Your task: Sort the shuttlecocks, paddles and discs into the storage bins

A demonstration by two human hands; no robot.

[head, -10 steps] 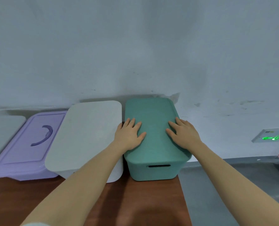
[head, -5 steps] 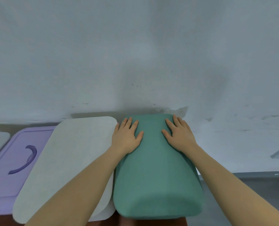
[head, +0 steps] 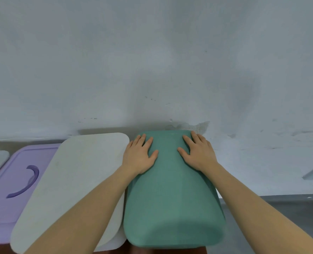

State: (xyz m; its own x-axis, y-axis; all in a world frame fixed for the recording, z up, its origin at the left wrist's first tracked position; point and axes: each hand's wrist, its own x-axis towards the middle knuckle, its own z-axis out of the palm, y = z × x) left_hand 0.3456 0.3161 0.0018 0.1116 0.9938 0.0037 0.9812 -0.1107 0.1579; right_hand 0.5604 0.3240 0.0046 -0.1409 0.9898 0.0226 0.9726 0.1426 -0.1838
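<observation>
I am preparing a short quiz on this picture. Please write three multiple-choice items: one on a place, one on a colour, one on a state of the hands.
1. Where do both hands rest?
A. on the green bin's lid
B. on the purple bin's lid
C. on the floor

2. Which colour is the bin directly left of the green one?
A. red
B. white
C. black

3. How are the hands' fingers?
A. curled into fists
B. pinching a handle
C. straight and flat

Answers:
1 A, the left hand and right hand lie on the green bin.
2 B, the white bin adjoins it.
3 C, the fingers lie spread on the lid.
</observation>
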